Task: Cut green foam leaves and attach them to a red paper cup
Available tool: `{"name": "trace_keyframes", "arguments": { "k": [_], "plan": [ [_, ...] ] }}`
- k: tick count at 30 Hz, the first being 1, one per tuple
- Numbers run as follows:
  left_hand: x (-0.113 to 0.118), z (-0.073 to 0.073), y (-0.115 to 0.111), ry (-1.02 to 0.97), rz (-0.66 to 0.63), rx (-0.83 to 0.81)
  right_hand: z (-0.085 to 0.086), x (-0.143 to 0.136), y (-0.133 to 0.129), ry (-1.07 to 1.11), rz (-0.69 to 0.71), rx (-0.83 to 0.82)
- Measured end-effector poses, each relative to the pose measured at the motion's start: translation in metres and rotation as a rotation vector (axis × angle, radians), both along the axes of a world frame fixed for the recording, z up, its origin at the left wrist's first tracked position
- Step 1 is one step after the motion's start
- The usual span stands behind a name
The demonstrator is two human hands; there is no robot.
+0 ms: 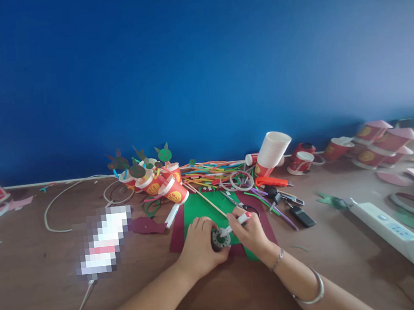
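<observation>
My left hand (pixel 202 247) is closed round a dark ring-shaped roll (pixel 216 243) that stands over green paper (pixel 201 205). In my right hand (pixel 250 232) is a white marker with a red end (pixel 236 224), slanting down into the ring's opening, where green shows. The marker's tip is too small to make out. Dark red paper (pixel 178 232) lies partly under the green sheet. A thin wooden stick (pixel 210 203) reaches from the back toward my right hand, and scissors (pixel 234 200) lie just behind that hand.
Decorated paper cups (pixel 174 192) stand at the back left, near a glowing pixelated phone (pixel 107 242). Colourful sticks (pixel 212 171) lie at the back centre. Stacked white cups (pixel 273 150), keys (pixel 272 192), a black fob (pixel 302 215) and a power strip (pixel 384 225) are to the right.
</observation>
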State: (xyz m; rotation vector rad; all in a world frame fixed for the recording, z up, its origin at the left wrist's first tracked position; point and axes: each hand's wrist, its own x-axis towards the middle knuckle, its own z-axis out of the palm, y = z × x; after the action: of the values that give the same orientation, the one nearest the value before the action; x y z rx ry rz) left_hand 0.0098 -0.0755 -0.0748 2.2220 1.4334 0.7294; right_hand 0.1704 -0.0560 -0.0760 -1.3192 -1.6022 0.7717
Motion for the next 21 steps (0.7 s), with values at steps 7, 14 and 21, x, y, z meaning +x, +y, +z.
{"name": "trace_keyframes", "arguments": {
  "k": [7, 14, 21],
  "plan": [
    [0.0001, 0.0021, -0.0003, 0.000, 0.000, -0.005, -0.0031, -0.0020, 0.0000, -0.065, 0.033, -0.001],
    [-0.0002, -0.0006, 0.0007, -0.036, -0.007, -0.010, -0.0049, -0.0037, 0.0003, -0.090, 0.049, 0.004],
    [-0.0001, -0.0035, 0.0019, -0.042, -0.013, -0.002, -0.0080, -0.0038, 0.0018, -0.083, 0.055, 0.016]
  ]
}}
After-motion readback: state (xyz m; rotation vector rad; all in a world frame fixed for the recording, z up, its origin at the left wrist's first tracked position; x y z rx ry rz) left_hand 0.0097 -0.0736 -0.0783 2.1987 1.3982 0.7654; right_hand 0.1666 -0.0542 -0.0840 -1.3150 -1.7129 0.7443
